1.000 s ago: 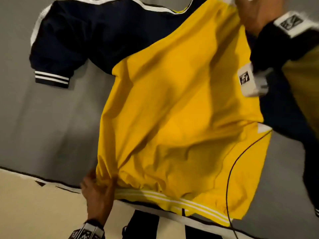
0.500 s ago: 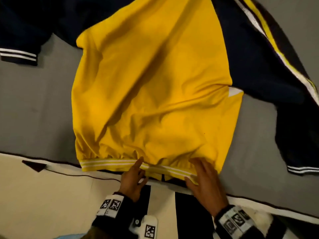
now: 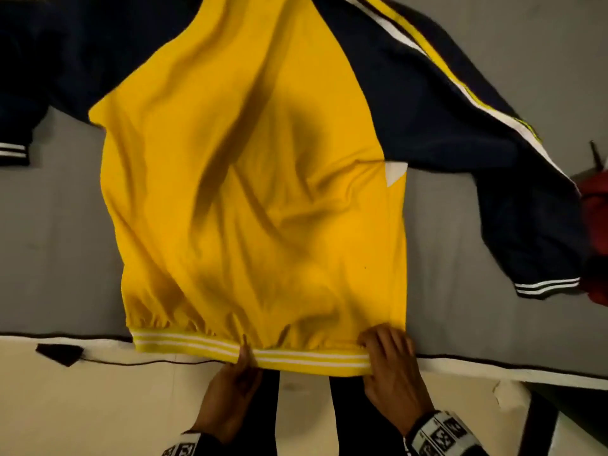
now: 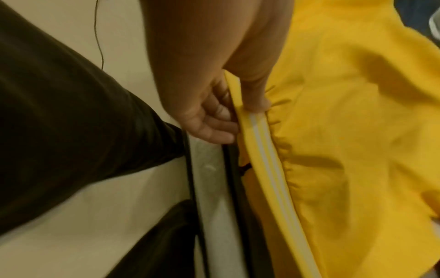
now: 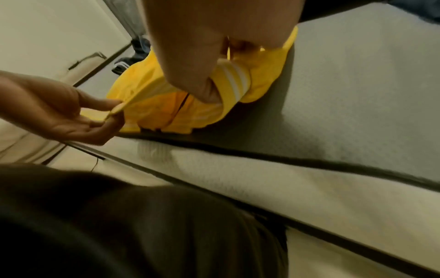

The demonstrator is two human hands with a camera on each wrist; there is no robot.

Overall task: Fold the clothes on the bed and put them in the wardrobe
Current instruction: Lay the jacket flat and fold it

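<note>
A yellow jacket (image 3: 256, 199) with navy sleeves lies spread on the grey bed (image 3: 59, 232), back side up, sleeves out to both sides. Its yellow-and-white striped hem (image 3: 306, 355) hangs at the bed's near edge. My left hand (image 3: 243, 357) pinches the hem near its middle, thumb on top and fingers beneath, as the left wrist view shows (image 4: 238, 114). My right hand (image 3: 385, 350) grips the hem at its right corner, with the striped band (image 5: 233, 84) bunched in the curled fingers (image 5: 204, 92).
A red garment (image 3: 595, 232) lies at the bed's right edge beside the navy right cuff (image 3: 546, 286). The navy left cuff (image 3: 13, 153) lies at the far left. A thin dark cord (image 3: 131, 362) runs along the pale floor below the mattress edge. My dark trouser legs (image 3: 302, 416) stand against the bed.
My right hand came down from the jacket's top to the hem, and my left hand shifted right along it. Both hands went from lying on the hem to gripping it.
</note>
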